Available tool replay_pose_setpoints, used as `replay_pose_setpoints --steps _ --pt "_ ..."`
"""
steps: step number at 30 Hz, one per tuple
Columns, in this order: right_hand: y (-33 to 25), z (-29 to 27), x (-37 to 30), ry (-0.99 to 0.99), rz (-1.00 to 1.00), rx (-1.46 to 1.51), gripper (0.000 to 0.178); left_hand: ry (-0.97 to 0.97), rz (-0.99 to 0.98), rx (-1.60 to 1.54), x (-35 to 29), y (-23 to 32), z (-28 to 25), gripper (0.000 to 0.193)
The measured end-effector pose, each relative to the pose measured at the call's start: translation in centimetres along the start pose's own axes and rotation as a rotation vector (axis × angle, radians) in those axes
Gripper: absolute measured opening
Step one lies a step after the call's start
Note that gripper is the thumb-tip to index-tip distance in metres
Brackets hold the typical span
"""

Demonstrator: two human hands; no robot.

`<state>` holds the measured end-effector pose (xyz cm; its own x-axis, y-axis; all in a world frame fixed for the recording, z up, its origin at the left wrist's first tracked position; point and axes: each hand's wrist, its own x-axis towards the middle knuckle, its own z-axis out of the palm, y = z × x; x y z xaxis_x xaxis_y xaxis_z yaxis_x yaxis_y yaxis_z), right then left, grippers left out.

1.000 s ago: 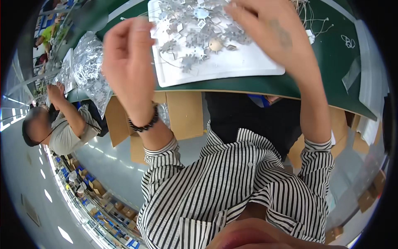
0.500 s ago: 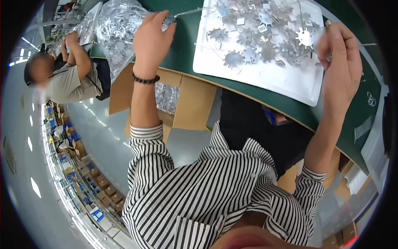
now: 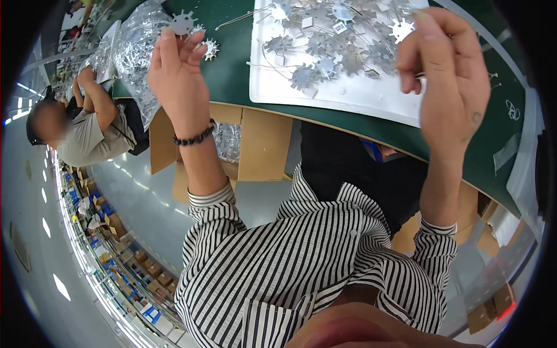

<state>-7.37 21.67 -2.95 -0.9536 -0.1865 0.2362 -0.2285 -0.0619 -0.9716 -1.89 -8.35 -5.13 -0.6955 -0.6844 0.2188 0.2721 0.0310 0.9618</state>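
Note:
My left hand (image 3: 180, 81) is raised over the table's far left, pinching a flat silver toothed metal disc (image 3: 182, 23) between thumb and fingers. Just right of its fingers, a second toothed disc (image 3: 210, 50) shows against the green surface. A white tray (image 3: 325, 103) holds a loose pile of similar toothed discs (image 3: 351, 58) with thin wires and small pale square tags. Above the tray's right side is my right hand (image 3: 449, 75), its fingers curled in. A bright disc (image 3: 401, 30) shows beside its fingertips; whatever lies inside the fingers is hidden.
Clear plastic bags (image 3: 136, 52) lie left of my left hand. Below the green table's (image 3: 226, 81) front edge stands an open cardboard box (image 3: 264, 145) with plastic inside. Another person (image 3: 96, 124) works at the left. A loose white loop (image 3: 512, 110) lies at the right.
My left hand has moved left and turned up, with the toothed disc now in plain sight. My right hand has shifted left and nearer the tray, its fingers curling more.

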Motion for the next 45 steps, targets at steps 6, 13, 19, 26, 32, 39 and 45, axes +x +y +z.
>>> replay_pose_setpoints --steps 6,13,19,26,32,39,45 --pt "-1.6 3.6 -0.5 -0.089 -0.018 -0.020 0.014 -0.080 -0.065 -0.318 -6.8 1.8 5.6 0.038" --pt "-1.8 5.9 -0.7 -0.214 -0.071 -0.024 0.009 -0.109 0.027 -0.316 -11.1 1.9 10.1 0.031" --pt "-1.1 5.8 -1.0 -0.178 -0.046 0.048 0.008 -0.140 0.150 -0.263 -11.6 0.5 9.9 0.026" --pt "-1.8 5.8 -1.4 -0.167 0.235 0.323 0.008 -0.147 0.200 -0.158 -11.9 0.2 9.2 0.025" --pt "-0.6 5.4 -1.2 -0.131 -0.147 -0.083 0.011 -0.248 0.290 -0.104 -11.7 0.0 9.1 0.028" --pt "0.3 5.2 -1.3 -0.165 -0.194 0.001 0.018 -0.361 0.241 -0.128 -11.5 0.0 8.6 0.029" --pt "1.2 5.5 -1.9 -0.145 -0.059 0.457 0.037 -0.466 0.104 -0.320 -11.2 -0.3 8.6 0.032"
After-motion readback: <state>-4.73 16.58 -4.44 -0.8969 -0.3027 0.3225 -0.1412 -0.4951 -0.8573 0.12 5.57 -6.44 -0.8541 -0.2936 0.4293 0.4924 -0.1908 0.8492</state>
